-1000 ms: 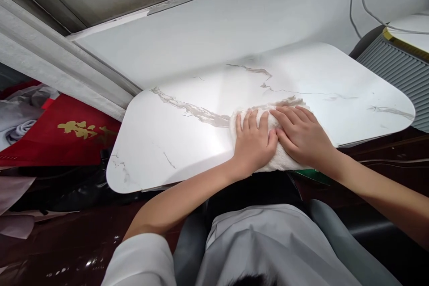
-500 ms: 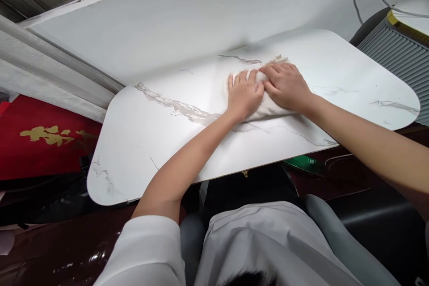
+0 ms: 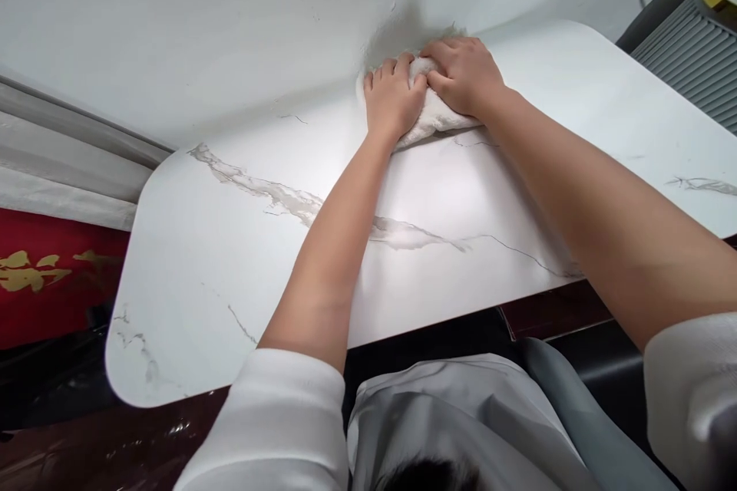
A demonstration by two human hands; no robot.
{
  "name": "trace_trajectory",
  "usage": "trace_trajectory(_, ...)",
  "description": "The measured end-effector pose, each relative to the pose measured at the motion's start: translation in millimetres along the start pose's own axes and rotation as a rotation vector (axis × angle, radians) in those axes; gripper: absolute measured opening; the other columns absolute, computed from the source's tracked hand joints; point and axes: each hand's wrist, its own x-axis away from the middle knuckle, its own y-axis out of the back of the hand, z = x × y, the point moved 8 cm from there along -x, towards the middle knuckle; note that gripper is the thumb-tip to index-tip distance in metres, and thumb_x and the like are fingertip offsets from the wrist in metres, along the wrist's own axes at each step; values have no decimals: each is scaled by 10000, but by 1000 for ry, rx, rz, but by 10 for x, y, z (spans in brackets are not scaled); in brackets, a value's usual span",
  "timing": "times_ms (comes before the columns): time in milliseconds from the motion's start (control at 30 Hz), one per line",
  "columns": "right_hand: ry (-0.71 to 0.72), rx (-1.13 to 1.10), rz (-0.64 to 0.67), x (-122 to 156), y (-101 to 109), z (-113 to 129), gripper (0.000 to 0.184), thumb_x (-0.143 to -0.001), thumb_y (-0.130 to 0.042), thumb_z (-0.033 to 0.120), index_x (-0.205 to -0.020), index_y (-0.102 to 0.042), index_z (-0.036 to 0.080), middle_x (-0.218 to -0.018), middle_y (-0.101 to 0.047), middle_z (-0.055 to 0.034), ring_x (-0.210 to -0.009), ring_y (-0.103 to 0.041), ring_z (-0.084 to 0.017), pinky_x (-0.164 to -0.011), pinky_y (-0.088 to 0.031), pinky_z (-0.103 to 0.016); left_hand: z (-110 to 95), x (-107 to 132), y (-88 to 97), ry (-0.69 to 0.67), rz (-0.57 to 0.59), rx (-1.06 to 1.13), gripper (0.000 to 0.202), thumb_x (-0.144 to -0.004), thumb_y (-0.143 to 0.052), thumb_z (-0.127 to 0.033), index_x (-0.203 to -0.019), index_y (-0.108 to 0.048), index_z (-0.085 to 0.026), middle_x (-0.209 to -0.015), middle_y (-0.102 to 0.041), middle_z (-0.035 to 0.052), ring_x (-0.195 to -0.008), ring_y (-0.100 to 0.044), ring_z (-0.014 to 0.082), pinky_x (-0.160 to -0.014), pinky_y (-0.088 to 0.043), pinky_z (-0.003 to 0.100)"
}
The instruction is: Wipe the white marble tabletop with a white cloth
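Nearest: white sleeves. Next: white tabletop, veined grey-brown. Beyond, at tabletop's far side: whitish cloth, bunched. On cloth, left hand: palm down, fingers spread. Just beside, also on cloth, right hand: palm down, fingers slightly parted. Farthest: pale wall; contact with cloth unclear.

This looks like a room in a home, but it is hard to be sure. A white table with stone-like lines stands by a pale wall. The floor is dark and shiny, and a red thing with gold marks is beside the table.
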Motion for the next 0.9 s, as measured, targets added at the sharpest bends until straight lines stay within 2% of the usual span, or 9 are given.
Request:
trace_trajectory(67,-19,6,13,-94,-25,-34,545,-874,-386,270,-1352,-575,88,-1305,-610,-115,-1258,-503,-244,-1101,-320,-436,31,-85,-6,20,1,-2,308,-978,-419,-318,-1272,-510,-306,-1322,-598,-6,-1255,-446,223,-1234,-242,428)
trace_trajectory(167,24,-5,-47,-177,-7,-35,488,-918,-394,246,-1335,-588,83,-1292,-615,-124,-1232,-517,-231,-1106,-330,-418,45,-184,-5,15,-14,-8,311,-975,-418,-323,-1267,-523,-323,-1312,-601,9,-1256,-470,230,-1203,-299,421)
trace_trajectory(367,23,3,-84,-195,-11,-67,394,-940,-466,169,-1298,-611,89,-1272,-618,-146,-1215,-523,-257,-1096,-337,-419,19,-205,10,-7,-39,-21,327,-977,-437,-260,-1277,-567,-240,-1286,-615,54,-1270,-521,248,-1170,-336,412)
trace_trajectory(500,24,12,-68,-180,-6,-48,477,-922,-396,217,-1329,-592,61,-1268,-623,-130,-1233,-518,-238,-1097,-332,-400,-1,-151,22,-14,-55,-3,357,-972,-425,-242,-1298,-562,-194,-1284,-623,81,-1273,-518,248,-1178,-307,430)
trace_trajectory(567,-7,28,-28,-156,-19,-59,547,-888,-358,258,-1343,-583,55,-1276,-622,-117,-1258,-508,-241,-1098,-329,-401,-3,-117,19,-8,-55,-12,391,-955,-396,-261,-1310,-557,-228,-1306,-621,62,-1285,-505,246,-1193,-290,433)
trace_trajectory(667,7,37,-17,-50,4,-27,561,-876,-353,268,-1351,-579,75,-1291,-617,-107,-1261,-510,-248,-1106,-337,-412,5,-44,-28,21,-7,18,477,-909,-327,-350,-1349,-509,-387,-1336,-620,-43,-1353,-423,258,-1243,-185,441)
trace_trajectory(733,52,32,-49,77,52,32,508,-897,-377,241,-1337,-586,95,-1296,-615,-106,-1242,-520,-252,-1107,-350,-421,-1,31,-68,40,34,50,527,-894,-281,-408,-1393,-446,-438,-1355,-611,-105,-1421,-319,238,-1267,-62,416)
trace_trajectory(833,57,41,-57,325,103,90,441,-928,-413,212,-1319,-583,101,-1309,-606,-117,-1238,-516,-269,-1108,-349,-433,-41,203,-119,58,112,31,555,-930,-229,-467,-1464,-363,-395,-1428,-560,-137,-1491,-152,184,-1249,114,371)
trace_trajectory(900,40,61,-41,517,131,123,429,-948,-412,209,-1335,-559,93,-1332,-587,-128,-1265,-495,-273,-1126,-327,-434,-109,368,-108,35,143,4,534,-972,-235,-447,-1488,-331,-343,-1500,-493,-111,-1499,-145,181,-1241,122,377)
